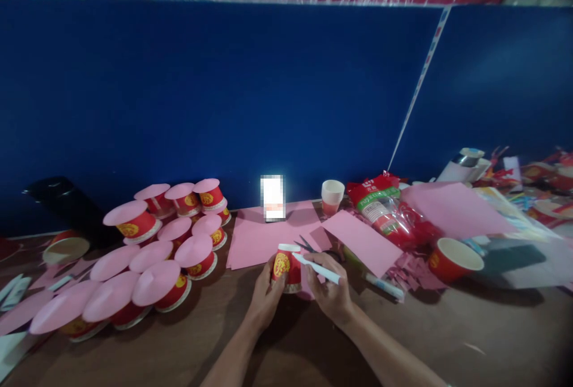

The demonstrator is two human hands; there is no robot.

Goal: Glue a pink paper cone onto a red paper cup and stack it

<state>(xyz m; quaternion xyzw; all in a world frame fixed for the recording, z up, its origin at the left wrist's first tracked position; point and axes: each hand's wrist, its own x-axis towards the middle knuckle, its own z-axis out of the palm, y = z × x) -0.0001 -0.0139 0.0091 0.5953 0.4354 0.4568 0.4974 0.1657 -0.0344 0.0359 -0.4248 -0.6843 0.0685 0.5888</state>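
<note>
My left hand point(267, 290) is wrapped round the side of a red paper cup point(292, 273) with a yellow emblem, turned upside down so its white base faces up. In my right hand point(333, 291) is a slim white pen point(322, 269), gripped near its middle. Its tip is at the upper edge of the cup; whether it touches is too small to tell. Just behind the cup, scissors point(307, 245) lie partly hidden by my right hand. Pink paper sheets point(253, 237) are spread behind both hands.
Several red cups topped with pink paper discs point(156, 282) stand stacked at left. A blurred bright screen point(274, 199) stands at the back. To the right are a white cup point(332, 192), a red plastic package point(380, 208), a lying red cup point(456, 258) and pink scraps point(418, 276).
</note>
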